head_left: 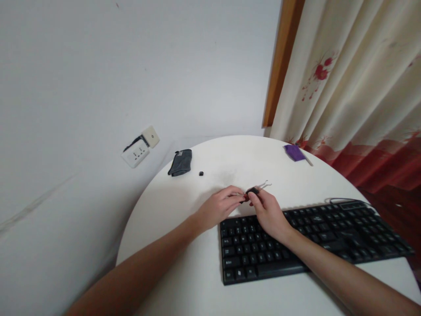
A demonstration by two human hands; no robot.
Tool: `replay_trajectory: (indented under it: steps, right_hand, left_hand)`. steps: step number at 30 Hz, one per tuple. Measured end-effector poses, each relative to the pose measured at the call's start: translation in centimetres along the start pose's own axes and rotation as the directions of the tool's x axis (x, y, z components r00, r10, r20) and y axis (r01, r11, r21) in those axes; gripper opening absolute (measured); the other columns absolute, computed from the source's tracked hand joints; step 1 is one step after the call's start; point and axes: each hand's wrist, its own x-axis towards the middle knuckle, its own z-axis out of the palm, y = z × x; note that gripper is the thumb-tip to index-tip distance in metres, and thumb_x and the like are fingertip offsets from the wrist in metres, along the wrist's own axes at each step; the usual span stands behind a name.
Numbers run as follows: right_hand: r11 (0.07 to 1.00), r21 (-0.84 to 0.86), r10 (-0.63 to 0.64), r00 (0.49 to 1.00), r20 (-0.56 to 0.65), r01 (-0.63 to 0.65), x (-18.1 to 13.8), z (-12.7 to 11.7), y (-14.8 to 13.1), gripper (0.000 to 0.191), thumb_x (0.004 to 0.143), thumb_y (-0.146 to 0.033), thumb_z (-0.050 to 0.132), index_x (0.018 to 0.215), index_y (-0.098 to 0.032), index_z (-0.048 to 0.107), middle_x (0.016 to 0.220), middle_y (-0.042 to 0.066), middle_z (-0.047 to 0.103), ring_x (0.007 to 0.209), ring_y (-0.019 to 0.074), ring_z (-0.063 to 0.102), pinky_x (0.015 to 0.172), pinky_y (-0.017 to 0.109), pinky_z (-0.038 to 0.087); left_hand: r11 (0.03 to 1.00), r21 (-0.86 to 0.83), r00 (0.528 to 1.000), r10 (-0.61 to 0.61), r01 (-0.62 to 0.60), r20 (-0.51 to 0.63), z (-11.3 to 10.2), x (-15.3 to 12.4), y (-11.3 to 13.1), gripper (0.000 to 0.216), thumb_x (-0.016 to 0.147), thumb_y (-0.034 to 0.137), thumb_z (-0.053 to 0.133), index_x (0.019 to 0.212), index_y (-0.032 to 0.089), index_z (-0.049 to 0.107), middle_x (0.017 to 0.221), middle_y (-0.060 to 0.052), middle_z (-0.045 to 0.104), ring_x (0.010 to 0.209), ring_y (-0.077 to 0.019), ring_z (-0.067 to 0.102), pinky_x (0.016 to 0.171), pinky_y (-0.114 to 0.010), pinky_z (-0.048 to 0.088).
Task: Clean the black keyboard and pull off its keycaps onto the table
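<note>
Both hands meet just beyond the far left corner of a black keyboard (272,254). My right hand (272,217) is closed round the dark handle of a wire keycap puller (253,191), whose thin, hooked metal prongs point away to the right. My left hand (219,206) has its fingertips pinched together against the handle's left end. A small dark and reddish bit shows between the hands, too hidden to name. On the white table beyond my left hand lies a small black keycap-like piece (201,174).
A folded dark grey cloth (180,163) lies at the table's left edge. Far right is a purple piece with a pale stick handle (294,152). The keyboard's cable (345,199) loops behind it. A wall with sockets (136,152) borders the left, a curtain (355,87) the right.
</note>
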Motion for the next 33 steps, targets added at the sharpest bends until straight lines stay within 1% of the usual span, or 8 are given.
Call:
replay_trajectory:
  steps: [6, 11, 14, 18, 21, 23, 28, 33]
  right_hand:
    - [0.999, 0.031, -0.011, 1.000, 0.022, 0.011, 0.2, -0.1, 0.4, 0.031, 0.098, -0.039, 0.042, 0.083, -0.019, 0.060, 0.079, 0.004, 0.066, 0.075, 0.0175, 0.060, 0.071, 0.028, 0.047]
    - [0.999, 0.035, -0.006, 1.000, -0.005, 0.006, 0.4, -0.2, 0.2, 0.034, 0.098, -0.040, 0.042, 0.077, -0.019, 0.059, 0.072, 0.003, 0.064, 0.069, 0.0166, 0.058, 0.068, 0.028, 0.046]
    - [0.998, 0.054, 0.022, 1.000, 0.008, -0.023, 0.4, -0.2, 0.2, 0.037, 0.099, -0.040, 0.041, 0.076, -0.019, 0.060, 0.073, 0.004, 0.066, 0.071, 0.0169, 0.060, 0.070, 0.028, 0.046]
    - [0.997, 0.059, 0.041, 0.999, 0.010, -0.042, 0.2, 0.0, 0.4, 0.037, 0.099, -0.040, 0.041, 0.078, -0.018, 0.062, 0.080, 0.005, 0.068, 0.077, 0.0178, 0.063, 0.073, 0.030, 0.047]
    - [0.998, 0.055, 0.039, 0.999, 0.021, -0.040, 0.2, 0.0, 0.6, 0.036, 0.099, -0.038, 0.041, 0.079, -0.018, 0.062, 0.081, 0.005, 0.069, 0.079, 0.0179, 0.063, 0.075, 0.031, 0.047]
    - [0.998, 0.054, 0.035, 0.999, 0.028, -0.036, 0.2, 0.0, 0.6, 0.035, 0.099, -0.038, 0.041, 0.079, -0.018, 0.063, 0.082, 0.005, 0.069, 0.079, 0.0179, 0.063, 0.075, 0.031, 0.047]
    - [0.998, 0.047, 0.033, 0.999, 0.022, -0.034, 0.2, 0.0, 0.6, 0.035, 0.098, -0.038, 0.041, 0.081, -0.018, 0.064, 0.083, 0.005, 0.069, 0.079, 0.0184, 0.063, 0.075, 0.031, 0.046]
    - [0.998, 0.047, 0.028, 0.999, 0.028, -0.029, 0.2, 0.0, 0.7, 0.035, 0.098, -0.039, 0.041, 0.080, -0.018, 0.063, 0.082, 0.005, 0.069, 0.079, 0.0186, 0.063, 0.075, 0.031, 0.046]
  left_hand:
    - [0.997, 0.079, 1.000, -0.006, 0.004, 0.023, -0.4, 0.0, 0.0, 0.019, 0.093, 0.020, 0.057, 0.109, 0.022, 0.067, 0.114, -0.008, 0.065, 0.104, -0.0201, 0.059, 0.091, -0.036, 0.049]
    - [1.000, -0.028, 1.000, 0.002, -0.003, -0.025, -0.1, 0.1, 0.3, 0.018, 0.093, 0.021, 0.057, 0.108, 0.022, 0.067, 0.109, -0.008, 0.066, 0.102, -0.0193, 0.059, 0.092, -0.035, 0.048]
    - [0.998, -0.010, 0.994, -0.067, 0.067, -0.089, -0.4, 0.1, -0.7, 0.017, 0.092, 0.024, 0.060, 0.106, 0.023, 0.069, 0.107, -0.008, 0.065, 0.103, -0.0201, 0.058, 0.092, -0.036, 0.047]
    - [0.927, 0.173, 0.919, -0.277, 0.333, -0.282, -2.0, -0.4, -4.6, 0.012, 0.086, 0.028, 0.069, 0.096, 0.025, 0.073, 0.110, -0.006, 0.062, 0.102, -0.0215, 0.054, 0.094, -0.039, 0.044]
    - [0.798, 0.308, 0.838, -0.401, 0.518, -0.370, -3.1, -1.0, -8.0, 0.010, 0.081, 0.026, 0.073, 0.091, 0.026, 0.076, 0.116, -0.004, 0.061, 0.104, -0.0232, 0.050, 0.096, -0.042, 0.039]
    - [0.713, 0.365, 0.795, -0.475, 0.599, -0.377, -3.4, -1.3, -9.5, 0.009, 0.081, 0.027, 0.073, 0.089, 0.028, 0.077, 0.120, -0.004, 0.060, 0.109, -0.0257, 0.048, 0.095, -0.044, 0.035]
    - [0.643, 0.420, 0.768, -0.551, 0.640, -0.327, -3.1, -1.6, -10.7, 0.011, 0.081, 0.030, 0.072, 0.091, 0.030, 0.078, 0.128, -0.004, 0.056, 0.116, -0.0293, 0.044, 0.093, -0.046, 0.033]
    - [0.601, 0.434, 0.740, -0.576, 0.671, -0.347, -3.0, -1.7, -10.8, 0.014, 0.081, 0.030, 0.071, 0.093, 0.030, 0.077, 0.133, -0.003, 0.054, 0.117, -0.0305, 0.043, 0.092, -0.046, 0.033]
